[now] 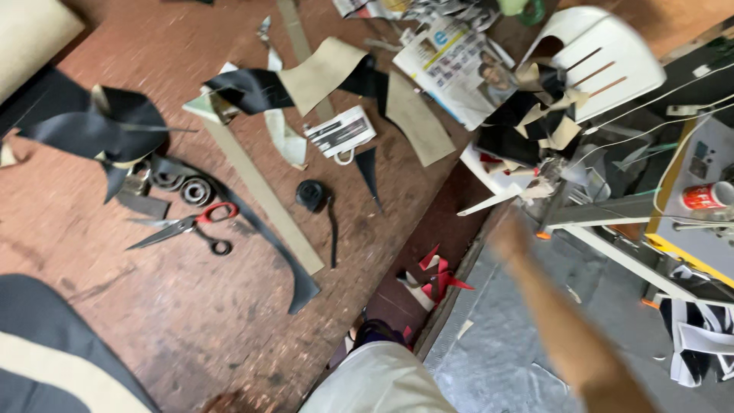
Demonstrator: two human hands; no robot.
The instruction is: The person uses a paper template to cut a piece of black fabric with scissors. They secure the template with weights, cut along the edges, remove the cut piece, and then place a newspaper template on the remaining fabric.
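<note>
The right hand (511, 239) is being stretched toward two o'clock, blurred, so its grip cannot be told; nearest are fabric scraps (535, 126) on a white chair (612, 57). Scissors (187, 226) are lying at nine o'clock on the table (153, 321).

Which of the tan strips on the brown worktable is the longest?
The long tan strip running diagonally beside the scissors; the other tan pieces further up are shorter and broader.

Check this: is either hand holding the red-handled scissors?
No, the scissors lie alone on the brown table; the blurred right hand reaches elsewhere.
</note>
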